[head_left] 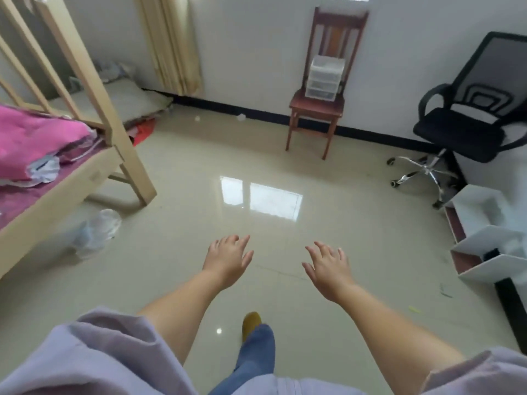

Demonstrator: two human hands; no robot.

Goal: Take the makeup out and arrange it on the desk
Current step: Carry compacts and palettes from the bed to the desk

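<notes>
Reaching forward over glossy pale floor tiles (199, 181), left hand (228, 259) and right hand (328, 266) apart, fingers spread, holding nothing. Sitting well beyond the right hand, on a slatted red-brown wooden chair (316, 105): a boxy translucent plastic drawer unit (323, 76), contents too blurred to tell.

My left hand (228, 259) and right hand (328, 267) reach forward side by side, palms down, fingers spread loosely, holding nothing; both forearms bare.
</notes>
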